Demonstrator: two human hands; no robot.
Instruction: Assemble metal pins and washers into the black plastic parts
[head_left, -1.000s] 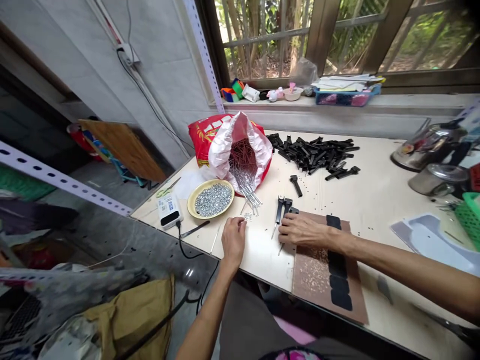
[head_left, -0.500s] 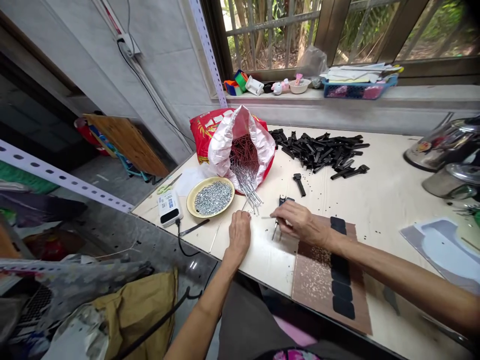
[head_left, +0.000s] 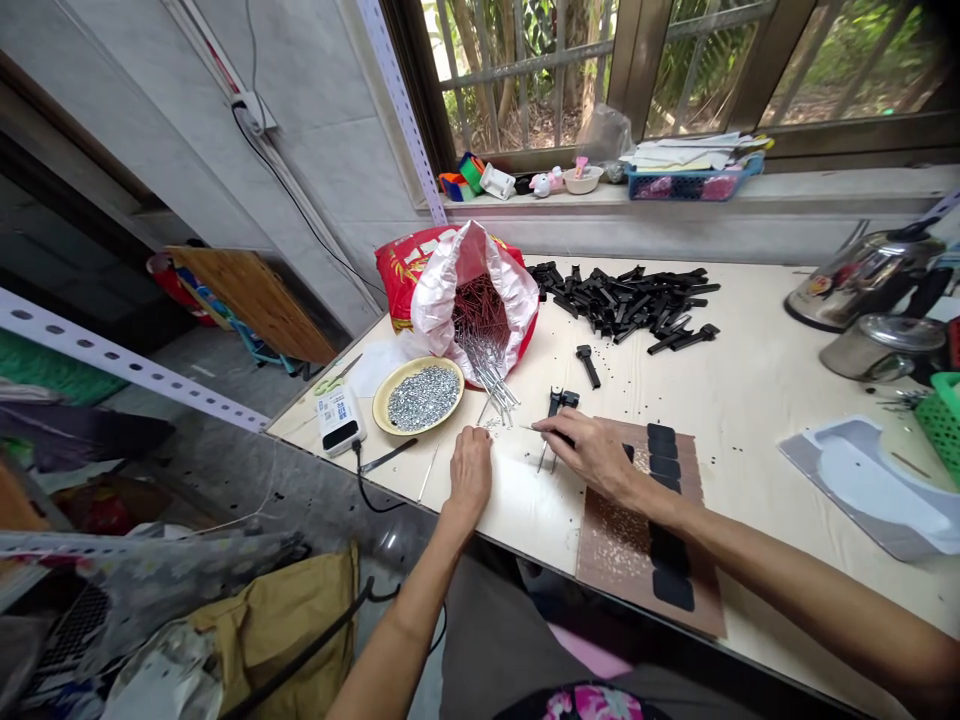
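Note:
My left hand point(head_left: 471, 468) rests on the table with its fingers closed beside a few small metal bits point(head_left: 491, 424). What it holds, if anything, is hidden. My right hand point(head_left: 589, 452) pinches a thin metal rod point(head_left: 528, 428) that points left. Just beyond its fingers lie two black plastic pieces point(head_left: 561, 400), with thin metal rods point(head_left: 541, 456) reaching toward me from them. Long metal rods point(head_left: 495, 380) spill from a red and white bag point(head_left: 429, 310) ahead of my left hand. A yellow dish point(head_left: 380, 410) of small metal parts sits to its left.
Many black plastic pieces point(head_left: 637, 300) are heaped at the back; one point(head_left: 589, 367) lies apart. A brown board point(head_left: 615, 545) with black pads point(head_left: 670, 545) is under my right forearm. A white device point(head_left: 339, 418), scissors point(head_left: 336, 378) and a kettle point(head_left: 851, 280) also stand about.
The camera view has shifted slightly. My right hand keeps its pinch on the rod beside the black pieces, and my left hand stays closed near the small metal bits.

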